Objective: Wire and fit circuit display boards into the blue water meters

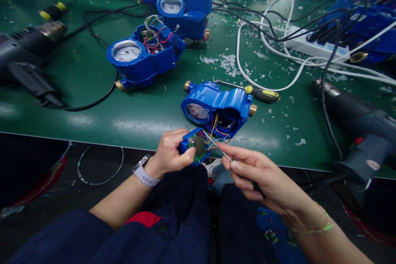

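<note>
My left hand is closed round a blue meter cover that carries a green circuit board with a small grey display; the thumb presses on the board. In my right hand is a screwdriver with a thin metal shaft, its handle mostly hidden by the fingers. Its tip meets the upper edge of the board. Coloured wires run from the board into the open housing of a blue water meter, which lies on the table edge just beyond my hands.
A yellow-black screwdriver lies behind the meter. More blue meters stand farther back on the green table. Heat guns rest at both sides. White cable, a power strip and plastic scraps lie at the right.
</note>
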`<control>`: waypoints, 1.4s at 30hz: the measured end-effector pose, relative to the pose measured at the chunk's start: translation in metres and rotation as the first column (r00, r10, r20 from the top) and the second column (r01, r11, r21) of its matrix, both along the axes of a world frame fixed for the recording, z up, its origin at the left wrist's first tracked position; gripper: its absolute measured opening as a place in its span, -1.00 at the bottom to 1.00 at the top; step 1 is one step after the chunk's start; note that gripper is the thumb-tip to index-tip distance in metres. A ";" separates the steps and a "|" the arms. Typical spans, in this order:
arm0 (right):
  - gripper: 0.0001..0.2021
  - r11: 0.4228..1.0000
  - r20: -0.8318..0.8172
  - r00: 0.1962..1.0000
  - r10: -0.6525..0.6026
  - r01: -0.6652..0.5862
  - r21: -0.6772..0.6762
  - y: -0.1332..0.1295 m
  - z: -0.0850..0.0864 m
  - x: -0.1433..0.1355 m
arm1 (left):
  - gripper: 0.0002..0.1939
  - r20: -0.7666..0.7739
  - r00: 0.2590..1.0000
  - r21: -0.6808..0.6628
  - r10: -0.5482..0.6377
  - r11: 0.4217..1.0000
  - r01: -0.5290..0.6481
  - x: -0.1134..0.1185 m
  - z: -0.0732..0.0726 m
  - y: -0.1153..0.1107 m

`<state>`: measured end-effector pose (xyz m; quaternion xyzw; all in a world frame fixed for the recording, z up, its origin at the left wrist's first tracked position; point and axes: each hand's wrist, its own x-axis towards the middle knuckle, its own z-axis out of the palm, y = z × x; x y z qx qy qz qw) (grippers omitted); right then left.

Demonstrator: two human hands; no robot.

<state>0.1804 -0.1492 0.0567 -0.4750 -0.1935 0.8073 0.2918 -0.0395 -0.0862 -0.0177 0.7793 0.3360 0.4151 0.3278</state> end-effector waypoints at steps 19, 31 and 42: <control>-0.63 0.977 -0.047 0.976 0.211 -0.211 0.015 0.035 -0.010 0.036 | -0.70 0.014 0.999 -0.047 -0.046 0.998 0.047 -0.002 0.000 0.003; -0.59 0.971 0.126 0.986 -0.107 0.076 0.225 -0.014 -0.010 -0.020 | -0.73 -0.021 0.999 -0.070 0.048 0.996 -0.049 0.001 -0.003 0.002; -0.57 0.957 0.107 0.967 0.230 -0.245 0.158 0.031 -0.003 0.026 | -0.68 0.041 0.999 -0.121 -0.020 0.992 0.025 -0.005 -0.004 0.003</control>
